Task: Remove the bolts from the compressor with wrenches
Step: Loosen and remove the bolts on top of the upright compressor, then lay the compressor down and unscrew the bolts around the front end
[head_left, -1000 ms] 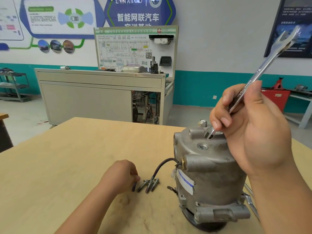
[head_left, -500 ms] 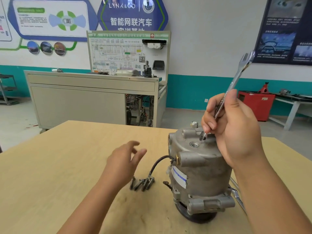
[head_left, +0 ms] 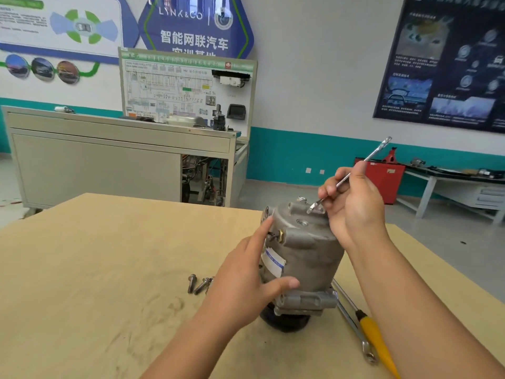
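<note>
My left hand (head_left: 246, 280), fingers spread, steadies the grey cast-metal compressor (head_left: 308, 253) against turning while my right hand (head_left: 355, 209) pinches the slim steel wrench (head_left: 377, 149), tip on the top lug (head_left: 318, 209).

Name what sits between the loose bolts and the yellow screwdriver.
Head view: the left hand, the compressor, then a spare wrench.

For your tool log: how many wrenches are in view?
2: one wrench in the right hand; a second wrench on the table beside the yellow screwdriver.
</note>
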